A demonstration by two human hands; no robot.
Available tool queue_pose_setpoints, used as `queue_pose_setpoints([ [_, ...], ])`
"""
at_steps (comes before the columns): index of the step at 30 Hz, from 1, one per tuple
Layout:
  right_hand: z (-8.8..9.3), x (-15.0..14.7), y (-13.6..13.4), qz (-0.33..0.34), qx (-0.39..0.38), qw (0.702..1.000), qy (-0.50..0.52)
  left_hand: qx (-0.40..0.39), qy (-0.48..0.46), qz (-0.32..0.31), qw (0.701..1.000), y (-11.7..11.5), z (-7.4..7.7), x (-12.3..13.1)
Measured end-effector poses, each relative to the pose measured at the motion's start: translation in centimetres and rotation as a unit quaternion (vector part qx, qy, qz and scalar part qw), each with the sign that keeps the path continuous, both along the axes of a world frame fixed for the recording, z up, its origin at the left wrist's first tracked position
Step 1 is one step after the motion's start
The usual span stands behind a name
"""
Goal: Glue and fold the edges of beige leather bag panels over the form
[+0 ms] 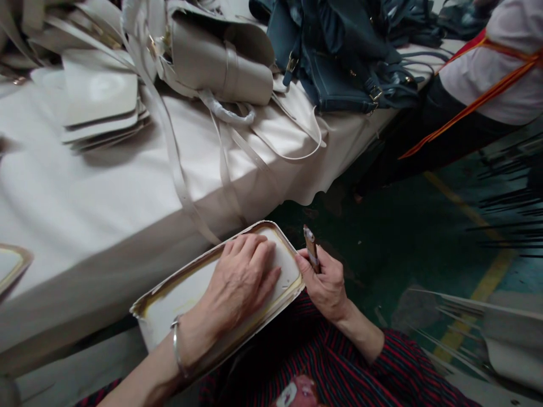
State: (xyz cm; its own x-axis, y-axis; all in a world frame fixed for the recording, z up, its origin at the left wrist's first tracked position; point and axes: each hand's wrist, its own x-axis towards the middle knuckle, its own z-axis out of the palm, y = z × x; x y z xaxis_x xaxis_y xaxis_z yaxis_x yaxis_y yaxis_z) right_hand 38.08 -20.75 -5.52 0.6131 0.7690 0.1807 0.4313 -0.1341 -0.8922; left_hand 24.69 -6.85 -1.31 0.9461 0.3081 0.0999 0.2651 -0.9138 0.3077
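Observation:
A shallow white leather-like panel (pixel 195 288) with a raised rim lies tilted across my lap, a yellow-brown band running round its inner edge. My left hand (pixel 244 277) lies on the panel's inside with its fingers slightly bent and spread, holding nothing; a silver bracelet is on the wrist. At the panel's right end, my right hand (pixel 326 285) is closed on a short brown stick-like tool (pixel 311 249) that points up, its tip whitish. The thumb and fingers of that hand also touch the panel's corner.
Beyond the panel stands a table (pixel 127 192) covered in white. On it are a cream handbag (pixel 224 62) with hanging straps, stacked cream flaps (pixel 102 93) and dark blue bags (pixel 339 73). A person (pixel 487 73) stands at right; cream pieces (pixel 513 333) are at lower right.

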Motion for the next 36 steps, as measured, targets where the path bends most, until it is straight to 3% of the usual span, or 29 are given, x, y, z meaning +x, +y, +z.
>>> queue_pose_setpoints([
  [4, 0.6, 0.9, 0.0, 0.086, 0.036, 0.989, -0.118, -0.001, 0.015, 0.002, 1.000, 1.1, 0.0, 1.1],
  [8, 1.2, 2.0, 0.2, 0.178, 0.040, 0.959, -0.216, -0.009, 0.006, -0.013, 1.000, 1.5, -0.4, 0.8],
  [12, 1.8, 2.1, 0.0, 0.218, 0.011, 0.935, -0.281, -0.002, -0.034, -0.043, 0.999, 1.6, -0.8, 0.1],
  [17, 1.8, 1.2, -0.6, 0.220, -0.027, 0.948, -0.227, -0.003, -0.011, -0.149, 0.989, 1.3, -0.9, 1.1],
  [20, 1.3, 1.7, 0.1, 0.190, 0.008, 0.971, -0.146, -0.015, 0.003, -0.144, 0.989, 0.7, -0.4, 1.3],
  [22, 1.1, 2.7, 1.6, 0.192, 0.014, 0.976, -0.102, -0.023, -0.004, -0.118, 0.993, 0.6, 0.2, 0.1],
  [24, 1.0, 3.8, 3.8, 0.207, -0.006, 0.975, -0.079, -0.013, -0.015, -0.033, 0.999, 1.2, 0.7, -2.5],
  [27, 1.4, 4.9, 8.1, 0.224, -0.028, 0.969, -0.101, 0.000, -0.030, 0.228, 0.973, 2.9, 0.9, -8.4],
  [29, 1.7, 5.0, 10.7, 0.277, -0.017, 0.949, -0.148, -0.106, -0.030, 0.347, 0.931, 4.0, 0.5, -12.1],
  [31, 1.8, 4.8, 12.7, 0.353, 0.005, 0.914, -0.200, -0.244, -0.047, 0.391, 0.886, 4.7, -0.2, -14.5],
  [33, 1.8, 4.8, 13.7, 0.393, 0.030, 0.891, -0.226, -0.274, -0.091, 0.405, 0.867, 4.9, -0.7, -15.4],
  [34, 1.9, 4.9, 13.9, 0.403, 0.039, 0.885, -0.230, -0.251, -0.114, 0.398, 0.875, 4.9, -0.8, -15.6],
  [36, 2.1, 5.3, 13.9, 0.428, 0.050, 0.872, -0.233, -0.198, -0.127, 0.326, 0.916, 4.9, -0.7, -15.7],
])
